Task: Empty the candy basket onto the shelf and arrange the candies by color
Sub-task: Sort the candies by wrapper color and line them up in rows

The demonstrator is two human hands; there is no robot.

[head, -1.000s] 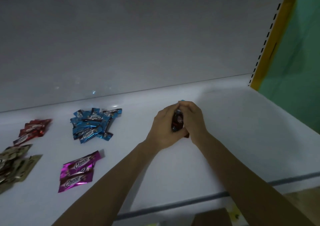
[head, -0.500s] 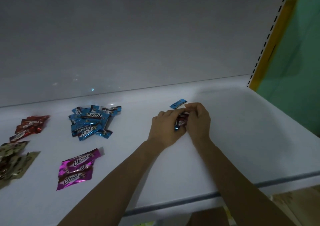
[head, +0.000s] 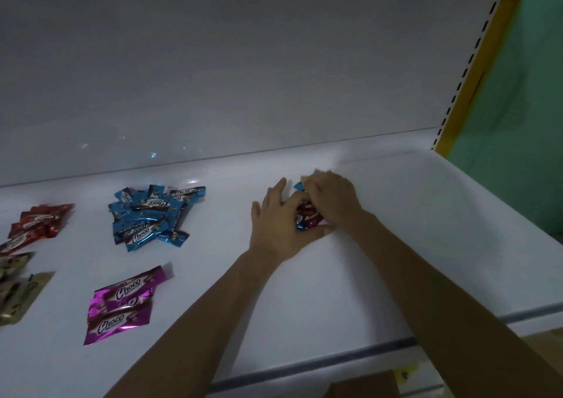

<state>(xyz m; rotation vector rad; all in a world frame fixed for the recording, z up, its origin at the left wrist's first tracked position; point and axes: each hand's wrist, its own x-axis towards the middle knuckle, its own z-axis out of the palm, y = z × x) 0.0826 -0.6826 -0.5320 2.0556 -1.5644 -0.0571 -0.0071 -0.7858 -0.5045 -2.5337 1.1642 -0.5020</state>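
Candies [head: 308, 217] in red and blue wrappers, bunched together, lie low on the white shelf [head: 396, 245], caught between both grips. The left grip [head: 278, 225] curls its thumb and forefinger round the bunch's near and left sides, with the outer fingers spread straight. The right grip [head: 332, 199] folds its fingers over the top and right side, the fingertips blurred. A blue wrapper end pokes out just beyond the right grip. Well to the left of the grips lies the blue pile [head: 152, 218], and nearer the person than that, the magenta pile [head: 122, 303]. Farther left sit the red pile [head: 36, 224] and, cut by the frame edge, the gold pile [head: 15, 291]. Behind the grips rises the pale back panel [head: 243, 62].
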